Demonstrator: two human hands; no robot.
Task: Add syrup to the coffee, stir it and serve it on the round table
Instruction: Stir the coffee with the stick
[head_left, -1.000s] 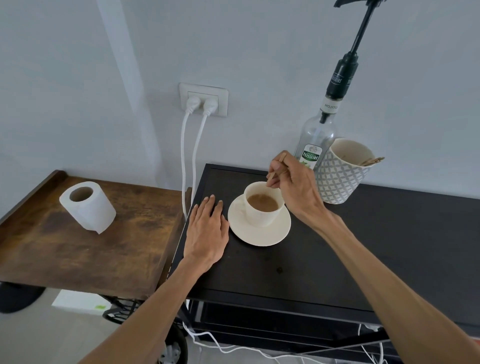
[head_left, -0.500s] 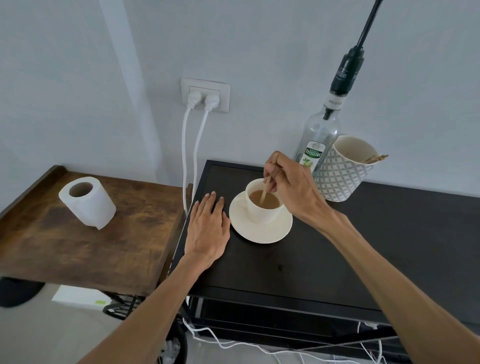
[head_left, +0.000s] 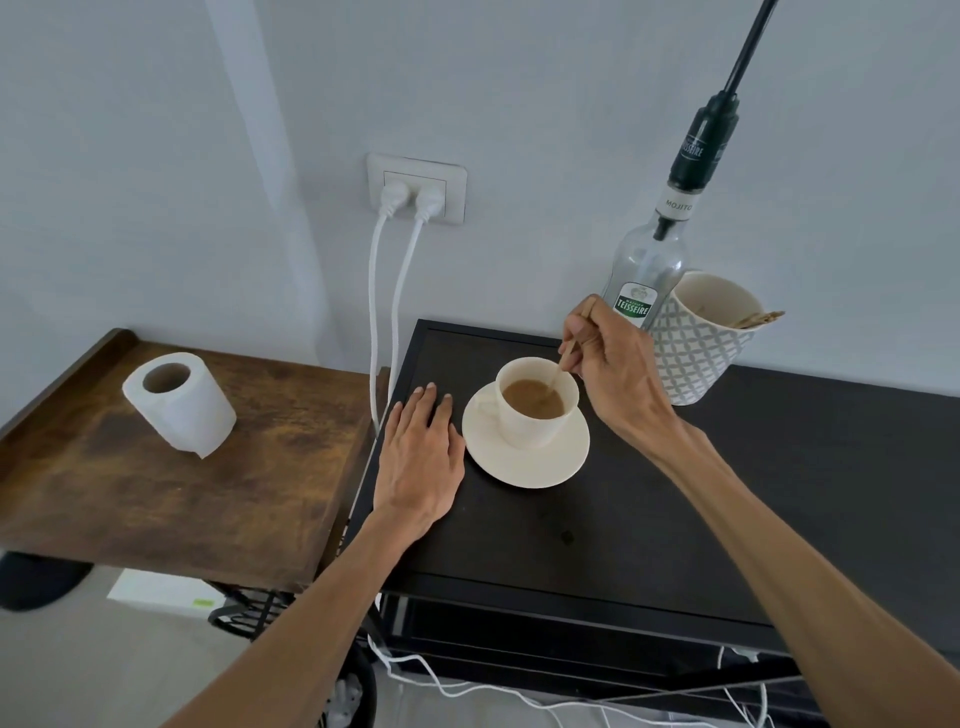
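A cream cup (head_left: 524, 428) of light brown coffee stands on a cream saucer (head_left: 519, 465) on the black table (head_left: 675, 519). My right hand (head_left: 613, 364) pinches a thin wooden stir stick (head_left: 563, 358) whose lower end dips into the coffee at the cup's right side. My left hand (head_left: 418, 457) lies flat on the table, fingers together, just left of the saucer. A clear syrup bottle (head_left: 649, 270) with a tall black pump stands behind my right hand, against the wall.
A patterned mug (head_left: 696, 353) holding more wooden sticks stands right of the bottle. A wooden side table (head_left: 156, 493) to the left carries a paper roll (head_left: 179, 402). Two white cables (head_left: 387, 312) hang from a wall socket between the tables.
My right hand has swung the stick from the cup's far left rim round to its right side. The left hand stayed flat beside the saucer.
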